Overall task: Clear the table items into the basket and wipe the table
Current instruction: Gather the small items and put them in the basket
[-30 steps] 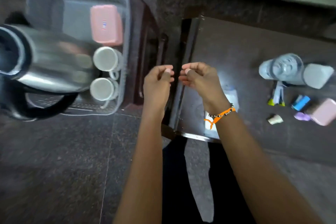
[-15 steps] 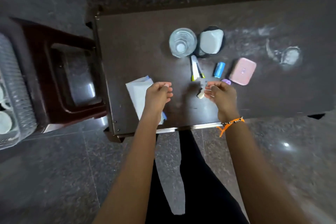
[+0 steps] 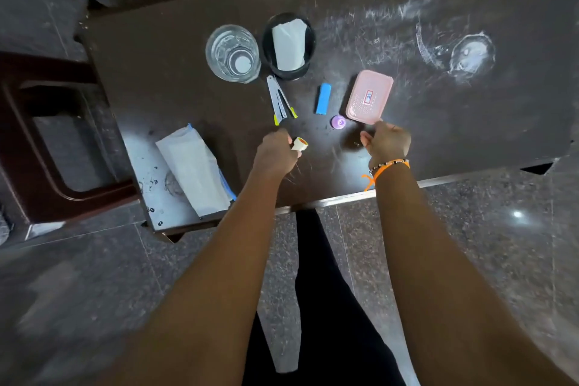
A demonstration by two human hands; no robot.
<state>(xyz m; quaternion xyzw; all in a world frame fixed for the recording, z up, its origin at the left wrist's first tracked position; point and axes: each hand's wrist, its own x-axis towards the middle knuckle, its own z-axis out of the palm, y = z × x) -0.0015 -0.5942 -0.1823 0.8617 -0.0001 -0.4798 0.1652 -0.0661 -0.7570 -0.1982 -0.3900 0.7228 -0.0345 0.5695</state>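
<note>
On the dark brown table (image 3: 163,72) my left hand (image 3: 275,152) closes its fingertips on a small white cap (image 3: 300,144). My right hand (image 3: 387,142), fingers loosely apart, touches the near corner of a pink lidded box (image 3: 369,97). Between the hands lie a purple cap (image 3: 338,121), a blue lighter-like piece (image 3: 323,99) and a grey tool with yellow-green tips (image 3: 280,102). Behind them stand a clear glass (image 3: 233,53) and a black cup holding white paper (image 3: 289,45). A folded white cloth (image 3: 194,171) lies at the near left corner. The basket is out of view.
White smears and a ring mark (image 3: 470,53) cover the table's far right. A dark red plastic stool (image 3: 47,141) stands against the table's left side. Polished stone floor (image 3: 501,244) runs along the near table edge, where my legs stand.
The view swung from the basket and kettle on the left to the table. Both hands moved onto the tabletop; the left reached the white cap, the right went to the pink box.
</note>
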